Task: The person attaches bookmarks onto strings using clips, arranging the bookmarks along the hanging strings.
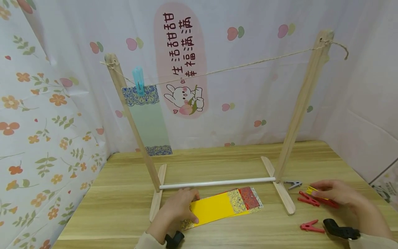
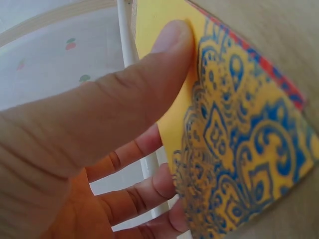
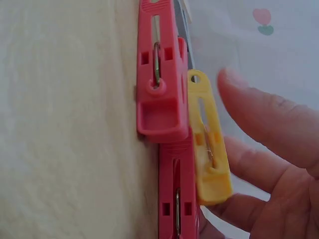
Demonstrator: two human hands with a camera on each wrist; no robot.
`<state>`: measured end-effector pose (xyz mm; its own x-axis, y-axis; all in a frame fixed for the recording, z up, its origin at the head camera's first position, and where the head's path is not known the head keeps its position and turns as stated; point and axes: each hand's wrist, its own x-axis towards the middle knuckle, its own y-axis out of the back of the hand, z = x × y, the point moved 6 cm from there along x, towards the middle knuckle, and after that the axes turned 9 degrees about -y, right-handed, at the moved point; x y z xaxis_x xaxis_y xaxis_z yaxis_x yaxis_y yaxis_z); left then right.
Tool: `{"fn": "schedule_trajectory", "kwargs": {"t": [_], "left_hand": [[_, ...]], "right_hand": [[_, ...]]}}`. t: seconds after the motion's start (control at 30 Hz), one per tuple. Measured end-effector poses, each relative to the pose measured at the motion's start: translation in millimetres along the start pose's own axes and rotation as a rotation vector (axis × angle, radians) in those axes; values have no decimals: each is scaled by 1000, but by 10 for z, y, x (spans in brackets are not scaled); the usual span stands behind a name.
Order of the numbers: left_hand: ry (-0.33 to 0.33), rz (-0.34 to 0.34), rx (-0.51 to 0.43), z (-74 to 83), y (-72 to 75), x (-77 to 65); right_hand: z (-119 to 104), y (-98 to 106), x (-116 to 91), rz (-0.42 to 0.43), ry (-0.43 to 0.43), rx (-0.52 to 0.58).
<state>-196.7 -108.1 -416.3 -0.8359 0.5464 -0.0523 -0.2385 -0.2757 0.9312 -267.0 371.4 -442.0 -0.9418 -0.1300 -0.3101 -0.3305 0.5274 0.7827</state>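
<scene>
My left hand (image 1: 180, 206) pinches the near left end of a yellow card (image 1: 214, 207) with patterned ends. The left wrist view shows the thumb on its face and the other fingers behind its edge. Under it lie a red patterned card (image 1: 249, 197) and a pale patterned one. At the right, my right hand (image 1: 339, 193) is around a yellow clothespin (image 3: 212, 144), with a gap between thumb and pin in the right wrist view; fingers are partly hidden behind it. Red clothespins (image 3: 162, 74) lie right beside the yellow one.
A wooden stand with two posts (image 1: 300, 107) and a white crossbar (image 1: 217, 183) rises behind the cards. From its string (image 1: 242, 65), a blue clothespin (image 1: 138, 81) holds a pale green card (image 1: 150, 124). A grey clothespin (image 1: 293, 184) and another red clothespin (image 1: 312, 227) lie at the right.
</scene>
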Motion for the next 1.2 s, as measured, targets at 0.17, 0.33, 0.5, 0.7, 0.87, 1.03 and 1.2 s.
{"fn": "schedule_trajectory", "kwargs": {"t": [0.17, 0.33, 0.5, 0.7, 0.87, 1.03, 1.2], "left_hand": [[-11, 10, -100, -14, 16, -1], [-13, 46, -222, -46, 8, 2], [-24, 93, -272, -71, 53, 13], [-67, 112, -306, -46, 134, 11], [-102, 117, -309, -18, 185, -2], [-125, 111, -305, -9, 202, 2], [-133, 103, -302, -33, 188, 10]], "right_hand": [[-40, -57, 1, -13, 40, -10], [-76, -91, -34, -6, 87, 2], [-134, -94, -48, 7, 106, 1], [-219, -92, -36, 13, 99, -38], [-235, -97, -32, 37, 61, -52], [-254, -54, -27, 89, 57, -69], [-263, 9, -37, 128, 42, -52]]}}
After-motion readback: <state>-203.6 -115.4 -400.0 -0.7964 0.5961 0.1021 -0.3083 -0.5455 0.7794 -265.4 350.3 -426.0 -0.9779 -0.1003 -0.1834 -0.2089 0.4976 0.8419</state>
